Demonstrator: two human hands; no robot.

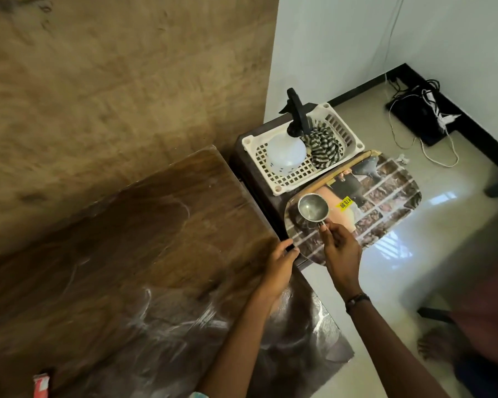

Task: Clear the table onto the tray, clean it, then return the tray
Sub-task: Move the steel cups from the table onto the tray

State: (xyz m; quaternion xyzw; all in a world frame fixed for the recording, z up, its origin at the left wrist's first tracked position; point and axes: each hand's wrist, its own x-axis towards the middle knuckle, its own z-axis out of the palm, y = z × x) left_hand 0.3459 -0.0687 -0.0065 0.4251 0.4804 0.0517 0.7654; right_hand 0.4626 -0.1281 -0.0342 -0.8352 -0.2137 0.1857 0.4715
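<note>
A picture-printed tray [385, 202] with a yellow price sticker lies on a dark stool to the right of the wooden table [127, 239]. My right hand [341, 251] pinches the handle of a small steel cup [313, 207] and holds it over the tray's near left part. My left hand [279, 268] grips the tray's near left rim at the table's corner. Two red packets [42, 384] lie at the table's near left edge, partly cut off.
A white plastic basket [299, 170] behind the tray holds a spray bottle [286, 152] with a black trigger head and a striped cloth [325, 146]. Cables and a black board [423, 116] lie on the floor at the far right. A person's foot [437, 346] shows at lower right.
</note>
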